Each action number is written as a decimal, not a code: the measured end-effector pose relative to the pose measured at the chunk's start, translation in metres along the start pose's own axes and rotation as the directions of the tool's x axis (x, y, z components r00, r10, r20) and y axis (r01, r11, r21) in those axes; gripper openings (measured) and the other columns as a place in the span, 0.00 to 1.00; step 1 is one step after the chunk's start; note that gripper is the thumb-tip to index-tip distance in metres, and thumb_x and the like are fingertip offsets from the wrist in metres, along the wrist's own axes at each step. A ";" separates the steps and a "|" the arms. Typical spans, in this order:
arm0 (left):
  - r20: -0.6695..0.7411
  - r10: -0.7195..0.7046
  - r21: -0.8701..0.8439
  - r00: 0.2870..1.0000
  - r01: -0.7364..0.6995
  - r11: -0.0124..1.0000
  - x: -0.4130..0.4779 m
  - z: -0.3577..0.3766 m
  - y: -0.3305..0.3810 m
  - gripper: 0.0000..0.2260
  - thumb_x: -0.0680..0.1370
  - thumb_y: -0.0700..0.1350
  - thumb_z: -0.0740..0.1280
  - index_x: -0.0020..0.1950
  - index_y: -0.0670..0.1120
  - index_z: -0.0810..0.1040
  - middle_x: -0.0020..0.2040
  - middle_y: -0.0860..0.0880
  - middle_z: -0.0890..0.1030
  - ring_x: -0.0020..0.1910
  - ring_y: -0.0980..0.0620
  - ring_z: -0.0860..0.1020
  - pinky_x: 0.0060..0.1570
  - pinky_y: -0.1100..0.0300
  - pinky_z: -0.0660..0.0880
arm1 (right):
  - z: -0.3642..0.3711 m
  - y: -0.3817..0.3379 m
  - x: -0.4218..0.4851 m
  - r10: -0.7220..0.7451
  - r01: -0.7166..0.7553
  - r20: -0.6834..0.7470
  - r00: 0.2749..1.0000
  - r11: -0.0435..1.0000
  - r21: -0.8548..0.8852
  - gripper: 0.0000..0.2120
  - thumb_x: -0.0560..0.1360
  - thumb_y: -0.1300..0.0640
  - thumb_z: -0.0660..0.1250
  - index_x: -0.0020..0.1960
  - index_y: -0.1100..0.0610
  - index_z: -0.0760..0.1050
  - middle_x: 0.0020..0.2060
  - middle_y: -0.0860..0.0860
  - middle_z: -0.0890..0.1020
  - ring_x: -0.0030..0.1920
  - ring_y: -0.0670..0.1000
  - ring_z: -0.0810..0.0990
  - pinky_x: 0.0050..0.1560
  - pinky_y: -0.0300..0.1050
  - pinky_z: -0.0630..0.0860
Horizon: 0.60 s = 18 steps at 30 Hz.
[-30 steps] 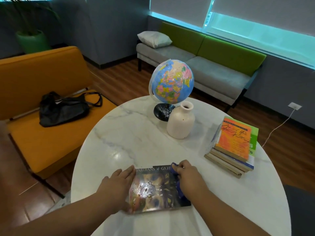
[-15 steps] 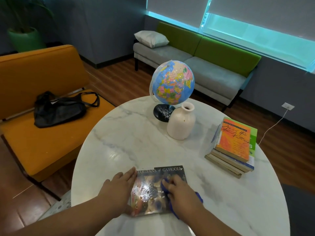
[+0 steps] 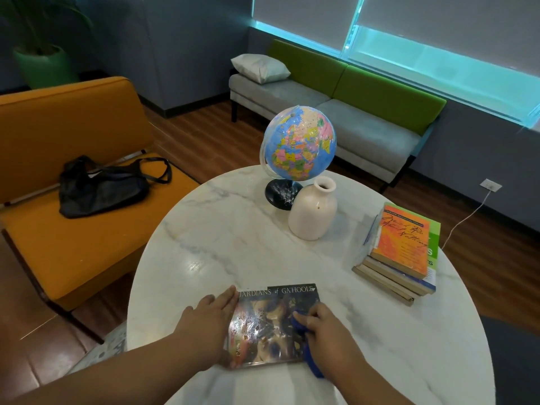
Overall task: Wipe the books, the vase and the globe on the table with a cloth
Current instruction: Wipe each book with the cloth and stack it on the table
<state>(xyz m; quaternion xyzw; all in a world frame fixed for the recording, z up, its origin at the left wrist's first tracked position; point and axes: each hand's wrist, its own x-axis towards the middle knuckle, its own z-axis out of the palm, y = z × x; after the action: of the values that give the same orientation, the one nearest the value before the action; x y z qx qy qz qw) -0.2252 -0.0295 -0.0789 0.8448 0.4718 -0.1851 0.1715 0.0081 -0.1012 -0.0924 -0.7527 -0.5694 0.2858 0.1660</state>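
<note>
A dark glossy book lies flat near the front of the round marble table. My left hand rests flat on the book's left edge with straight fingers. My right hand presses a blue cloth onto the book's right side, fingers curled over the cloth. A cream vase stands upright at the table's middle back, with a blue globe on a black base just behind it. A stack of books with an orange cover on top sits at the right.
An orange bench with a black bag stands to the left of the table. A grey and green sofa with a white pillow runs along the window wall. A white cable hangs from a wall socket at the right.
My right hand with the cloth has slid down the book's cover towards me, then shifted to the right side. My left hand has stayed on the left edge.
</note>
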 end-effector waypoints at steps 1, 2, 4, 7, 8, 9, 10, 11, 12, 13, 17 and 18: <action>-0.004 0.001 -0.003 1.000 -0.001 1.000 0.000 0.000 0.000 0.51 0.70 0.62 0.71 0.79 0.50 0.39 0.78 0.58 0.38 0.76 0.48 0.53 0.66 0.52 0.66 | -0.002 0.003 0.003 0.049 -0.048 -0.040 0.998 0.998 0.027 0.09 0.80 0.52 0.61 0.47 0.58 0.71 0.35 0.46 0.77 0.35 0.42 0.76 0.38 0.35 0.70; -0.008 0.001 -0.006 1.000 -0.001 1.000 0.000 0.000 0.000 0.51 0.70 0.62 0.71 0.79 0.50 0.39 0.78 0.58 0.38 0.76 0.49 0.53 0.66 0.52 0.66 | -0.002 0.002 0.004 0.076 -0.074 -0.056 0.996 0.996 0.045 0.08 0.80 0.54 0.61 0.49 0.59 0.72 0.36 0.44 0.75 0.37 0.42 0.76 0.40 0.35 0.71; -0.009 0.001 -0.007 1.000 -0.001 1.000 0.000 0.000 0.000 0.51 0.70 0.63 0.71 0.79 0.50 0.39 0.78 0.58 0.38 0.76 0.49 0.54 0.66 0.52 0.67 | 0.006 -0.002 -0.002 -0.002 0.002 -0.043 0.999 1.000 -0.002 0.07 0.79 0.58 0.61 0.56 0.56 0.74 0.42 0.40 0.72 0.45 0.42 0.74 0.48 0.33 0.70; -0.014 0.000 -0.010 1.000 0.000 1.000 0.000 0.000 -0.001 0.51 0.70 0.62 0.71 0.79 0.50 0.39 0.78 0.58 0.38 0.76 0.48 0.54 0.66 0.52 0.67 | 0.025 -0.008 -0.019 -0.158 0.164 0.084 0.984 0.984 -0.070 0.09 0.81 0.53 0.59 0.58 0.53 0.75 0.43 0.38 0.69 0.46 0.38 0.73 0.49 0.27 0.64; -0.011 -0.002 -0.016 1.000 0.001 1.000 0.000 0.000 -0.001 0.52 0.70 0.62 0.71 0.79 0.50 0.39 0.78 0.58 0.38 0.76 0.48 0.54 0.66 0.52 0.67 | 0.028 -0.008 -0.021 -0.200 0.210 0.104 0.974 0.973 -0.095 0.11 0.81 0.50 0.58 0.56 0.54 0.74 0.42 0.38 0.70 0.46 0.38 0.73 0.49 0.27 0.65; -0.009 -0.002 -0.020 1.000 0.002 1.000 0.001 0.000 -0.001 0.52 0.70 0.62 0.72 0.79 0.50 0.39 0.78 0.58 0.38 0.76 0.48 0.54 0.66 0.52 0.67 | 0.030 -0.005 -0.021 -0.229 0.241 0.100 0.968 0.962 -0.125 0.13 0.81 0.46 0.56 0.55 0.53 0.74 0.41 0.38 0.72 0.44 0.37 0.74 0.50 0.30 0.67; -0.008 -0.004 -0.023 1.000 0.003 1.000 0.001 0.000 -0.001 0.52 0.70 0.61 0.72 0.79 0.50 0.39 0.78 0.58 0.38 0.76 0.48 0.54 0.66 0.52 0.67 | 0.029 -0.005 -0.020 -0.237 0.246 0.075 0.968 0.957 -0.152 0.15 0.80 0.43 0.56 0.53 0.52 0.74 0.40 0.38 0.75 0.43 0.36 0.76 0.51 0.34 0.70; -0.007 -0.006 -0.023 1.000 0.006 1.000 0.000 0.000 -0.001 0.51 0.70 0.61 0.72 0.79 0.50 0.39 0.78 0.58 0.38 0.76 0.48 0.54 0.66 0.52 0.67 | 0.028 -0.004 -0.016 -0.217 0.221 0.042 0.975 0.961 -0.166 0.14 0.80 0.42 0.57 0.51 0.51 0.75 0.41 0.39 0.77 0.42 0.37 0.77 0.52 0.39 0.73; -0.007 -0.008 -0.023 1.000 0.007 1.000 0.000 0.000 -0.001 0.51 0.70 0.61 0.72 0.79 0.50 0.39 0.78 0.58 0.38 0.76 0.48 0.54 0.66 0.52 0.67 | 0.027 -0.005 -0.012 -0.182 0.185 0.033 0.983 0.974 -0.132 0.11 0.80 0.45 0.58 0.52 0.50 0.76 0.43 0.40 0.78 0.43 0.38 0.77 0.53 0.42 0.73; -0.005 -0.008 -0.021 1.000 0.008 1.000 0.000 0.000 -0.001 0.51 0.70 0.61 0.72 0.79 0.50 0.39 0.78 0.58 0.38 0.76 0.49 0.54 0.66 0.53 0.67 | 0.028 -0.008 -0.011 -0.162 0.167 0.048 0.986 0.980 -0.109 0.09 0.81 0.50 0.59 0.54 0.50 0.76 0.46 0.41 0.77 0.45 0.39 0.77 0.54 0.42 0.73; -0.001 -0.012 -0.025 1.000 0.012 1.000 0.000 0.001 0.000 0.52 0.69 0.62 0.72 0.79 0.50 0.39 0.78 0.59 0.38 0.76 0.49 0.54 0.66 0.53 0.67 | 0.024 -0.011 -0.019 -0.227 0.266 0.193 0.955 0.942 -0.207 0.14 0.81 0.55 0.56 0.65 0.55 0.71 0.55 0.46 0.73 0.54 0.39 0.71 0.57 0.28 0.62; 0.000 -0.014 -0.026 1.000 0.014 1.000 0.000 0.000 0.001 0.52 0.69 0.62 0.72 0.79 0.51 0.39 0.78 0.58 0.38 0.76 0.49 0.54 0.66 0.53 0.67 | 0.021 -0.008 -0.019 -0.253 0.288 0.180 0.951 0.935 -0.208 0.13 0.82 0.53 0.55 0.63 0.54 0.72 0.53 0.45 0.73 0.50 0.38 0.70 0.52 0.26 0.62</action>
<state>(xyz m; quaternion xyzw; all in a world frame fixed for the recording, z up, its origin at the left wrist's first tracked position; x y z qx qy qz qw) -0.2242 -0.0298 -0.0794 0.8392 0.4801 -0.1801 0.1811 -0.0142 -0.1187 -0.0993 -0.6574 -0.7081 0.2476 0.0714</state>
